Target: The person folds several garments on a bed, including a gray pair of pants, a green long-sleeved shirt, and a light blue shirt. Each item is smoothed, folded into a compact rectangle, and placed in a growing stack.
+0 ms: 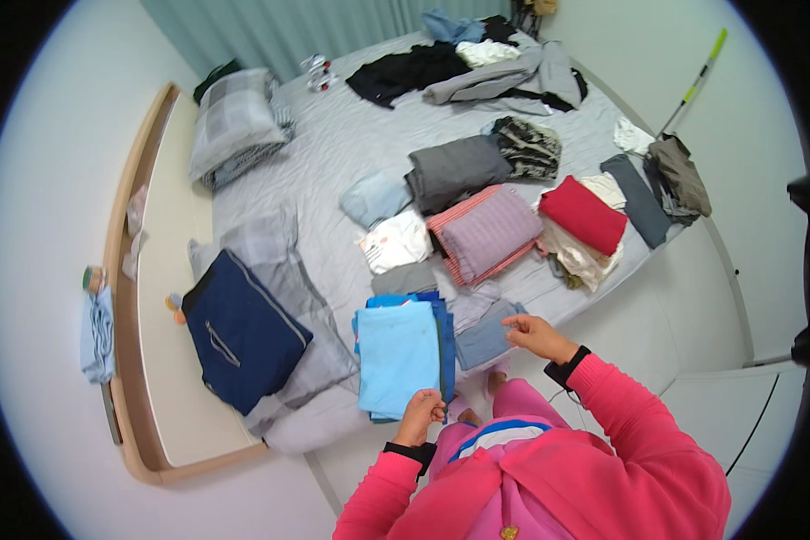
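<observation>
You're standing in a home bedroom. There's the bed [333, 153] under a grey sheet, with a wooden headboard ledge [166, 270] along its left, grey pillows [238, 121] by the pale green curtain [279, 27], and folded clothes [486, 229] in stacks all over the mattress. White walls close you in, and a mop [693, 81] leans at right.

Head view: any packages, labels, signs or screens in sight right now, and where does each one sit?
No signs or screens show.
Small round container: on the headboard ledge at far left, greenish top; too small to tell any label.
Crumpled clear wrapper: on the same ledge, farther up, pale and translucent.
Nothing with a label near the hands: the left hand holds the light blue folded cloth; the right hand touches the grey-blue folded cloth.
</observation>
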The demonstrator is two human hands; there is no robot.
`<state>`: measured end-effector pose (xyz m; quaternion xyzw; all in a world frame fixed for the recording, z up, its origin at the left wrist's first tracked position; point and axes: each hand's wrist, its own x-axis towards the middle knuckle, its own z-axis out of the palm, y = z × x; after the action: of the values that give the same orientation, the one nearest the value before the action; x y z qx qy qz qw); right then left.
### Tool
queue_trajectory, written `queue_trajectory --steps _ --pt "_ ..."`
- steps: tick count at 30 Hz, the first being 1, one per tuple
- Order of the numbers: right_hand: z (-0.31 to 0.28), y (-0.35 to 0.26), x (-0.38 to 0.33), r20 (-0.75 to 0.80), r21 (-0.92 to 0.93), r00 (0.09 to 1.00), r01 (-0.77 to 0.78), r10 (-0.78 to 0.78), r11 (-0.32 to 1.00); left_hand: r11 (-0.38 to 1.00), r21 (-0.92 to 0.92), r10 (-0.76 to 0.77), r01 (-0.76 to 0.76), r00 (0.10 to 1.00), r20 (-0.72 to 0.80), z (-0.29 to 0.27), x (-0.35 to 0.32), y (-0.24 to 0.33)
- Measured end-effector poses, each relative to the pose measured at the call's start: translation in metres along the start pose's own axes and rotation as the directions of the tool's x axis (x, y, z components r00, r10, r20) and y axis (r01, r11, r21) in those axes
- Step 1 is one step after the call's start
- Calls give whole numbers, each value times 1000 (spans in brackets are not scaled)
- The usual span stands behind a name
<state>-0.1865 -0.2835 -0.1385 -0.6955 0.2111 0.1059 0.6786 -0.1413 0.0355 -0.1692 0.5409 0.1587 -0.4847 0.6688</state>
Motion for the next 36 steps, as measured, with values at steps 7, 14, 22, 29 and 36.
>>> queue_trajectory --steps 7,14,22,29,36 --pt "-50 -30 -54 -75 73 997 -3 8 997 999 -39 39 -33 983 180 91 5 34" --pt "-162 -7 -113 -127 196 989 99 -74 976 998 -5 65 -66 972 226 203 25 40" --pt "-311 33 -212 -346 263 937 152 -54 953 985 166 -24 -49 913 407 410 72 5" --pt "-396 47 -292 -564 367 824 196 50 909 926 378 -234 -3 781 579 568 113 -24" --pt "-487 78 -318 -688 404 714 224 133 887 860 506 -397 60 702 591 690 177 -53"
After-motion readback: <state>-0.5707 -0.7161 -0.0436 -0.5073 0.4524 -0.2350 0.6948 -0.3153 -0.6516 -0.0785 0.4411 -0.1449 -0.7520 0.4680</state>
